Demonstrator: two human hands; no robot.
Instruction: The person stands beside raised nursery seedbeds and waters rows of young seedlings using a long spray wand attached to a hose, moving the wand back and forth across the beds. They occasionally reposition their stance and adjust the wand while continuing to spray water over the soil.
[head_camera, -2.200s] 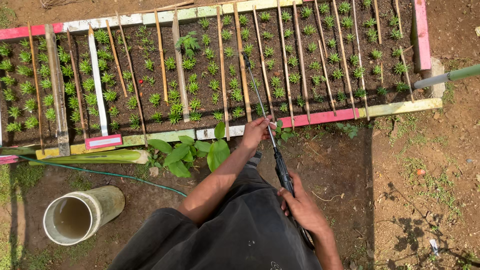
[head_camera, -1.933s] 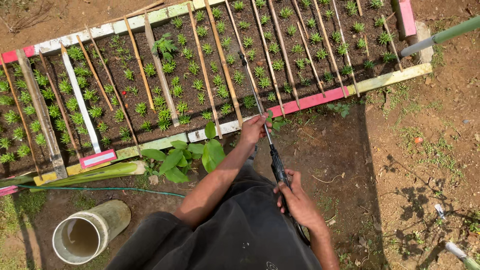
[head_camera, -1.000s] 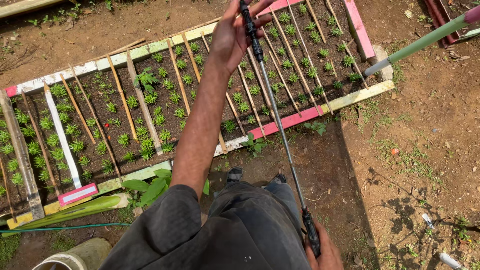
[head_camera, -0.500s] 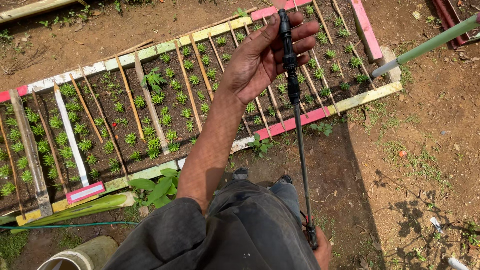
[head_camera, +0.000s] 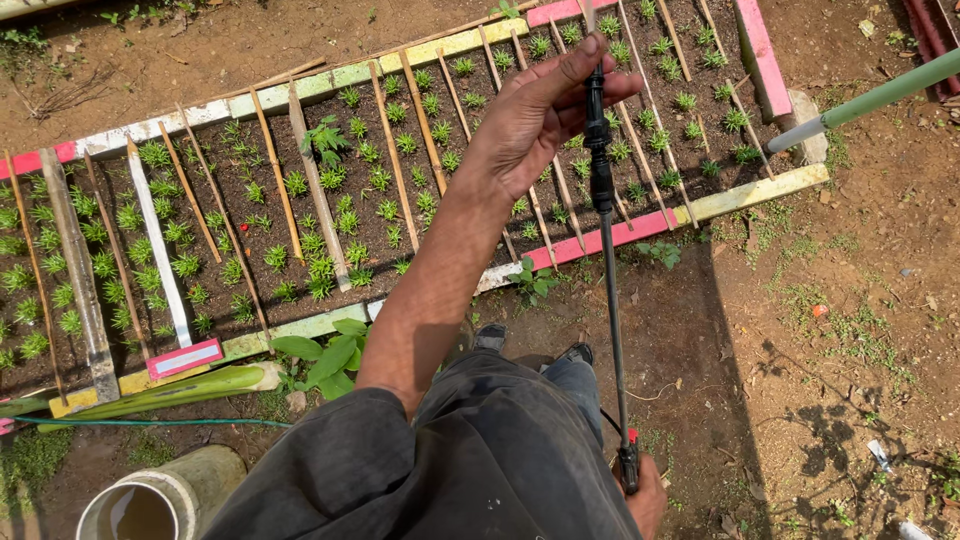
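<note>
- The left hand is raised out over the seedling bed, toward twelve o'clock from the body; its fingers are spread fairly wide, the thumb and fingertips just touching the upper end of the sprayer wand rather than closing round it.
- The sprayer wand is a thin black rod running almost straight from twelve to six o'clock; its thicker nozzle end sits at the left fingertips above the bed; its lower end drops past the dark trousers to the right hand.
- The right hand is low at about five o'clock, near the frame's bottom edge, gripping the wand's handle where a small red part shows; most of that hand is hidden behind the clothing.
- The seedling bed is a long plot of dark soil with rows of small green plants, divided by thin bamboo sticks and bordered by painted planks in pink, yellow, green and white.
- A cut bamboo tube stands at seven o'clock with murky water inside; a green hose lies just above it.
- A pale green pipe slants in at two o'clock, over bare earth.
</note>
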